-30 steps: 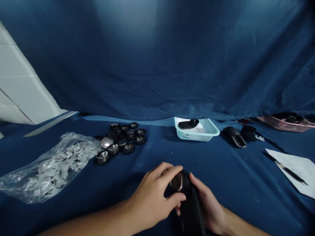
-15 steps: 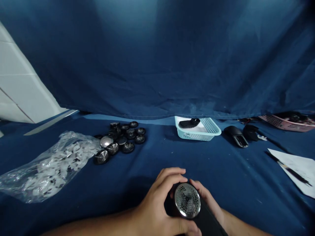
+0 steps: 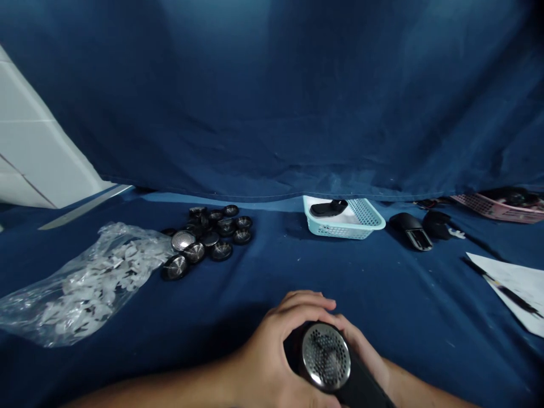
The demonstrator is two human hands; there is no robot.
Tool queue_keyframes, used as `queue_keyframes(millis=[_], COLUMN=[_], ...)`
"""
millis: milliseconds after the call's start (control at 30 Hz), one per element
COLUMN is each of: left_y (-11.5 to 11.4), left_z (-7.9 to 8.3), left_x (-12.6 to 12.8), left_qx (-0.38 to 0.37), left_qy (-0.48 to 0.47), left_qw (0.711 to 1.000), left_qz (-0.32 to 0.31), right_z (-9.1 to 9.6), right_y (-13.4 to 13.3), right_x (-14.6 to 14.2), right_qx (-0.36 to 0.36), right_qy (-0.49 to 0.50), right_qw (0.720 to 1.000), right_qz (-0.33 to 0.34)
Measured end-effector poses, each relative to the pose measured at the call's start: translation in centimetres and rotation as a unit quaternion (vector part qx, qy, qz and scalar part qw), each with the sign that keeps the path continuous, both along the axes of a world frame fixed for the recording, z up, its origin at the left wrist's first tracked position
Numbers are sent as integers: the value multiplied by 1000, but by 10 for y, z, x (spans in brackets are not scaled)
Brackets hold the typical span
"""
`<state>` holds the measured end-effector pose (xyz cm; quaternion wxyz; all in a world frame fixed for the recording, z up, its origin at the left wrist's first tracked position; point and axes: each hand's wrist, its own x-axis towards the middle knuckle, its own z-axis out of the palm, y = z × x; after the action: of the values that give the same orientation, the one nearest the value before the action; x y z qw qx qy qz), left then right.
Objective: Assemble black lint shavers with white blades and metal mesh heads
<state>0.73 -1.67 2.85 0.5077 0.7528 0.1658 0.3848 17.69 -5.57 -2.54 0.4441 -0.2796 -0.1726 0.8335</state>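
On the bench [image 3: 263, 266], far left, lies a clear bag [image 3: 85, 283] of white bits, a heap of round mesh caps [image 3: 208, 241] just beside it. Low in the middle, the left hand [image 3: 272, 362] curls shut around the head of a black shaver [image 3: 327, 358] — round mesh face tilted up at the camera — while the right hand [image 3: 366, 348] grips the body from the other side, fingers closed on it. Farther back and right sit a pale basket [image 3: 346, 230] holding one black part [image 3: 327, 208], two black housings [image 3: 411, 229] and a paper sheet [image 3: 516, 280], well apart from the hands.
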Motion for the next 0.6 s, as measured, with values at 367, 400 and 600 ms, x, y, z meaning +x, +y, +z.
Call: queue_keyframes(millis=[367,400,600], left_y=[24,24,23], left_z=[-29,-30,-28], left_x=[-1,-1,1], left_qx=[-251,-269,-355], left_qy=[2,3,2], left_qw=[967,963,934], left_qz=[-34,-35,-23], right_z=[-30,-31,-14], right_y=[15,12,-5], right_x=[12,11,7], right_qx=[6,11,21], right_qy=[81,78,60], right_qw=[955,960,990], right_qz=[284,268,125])
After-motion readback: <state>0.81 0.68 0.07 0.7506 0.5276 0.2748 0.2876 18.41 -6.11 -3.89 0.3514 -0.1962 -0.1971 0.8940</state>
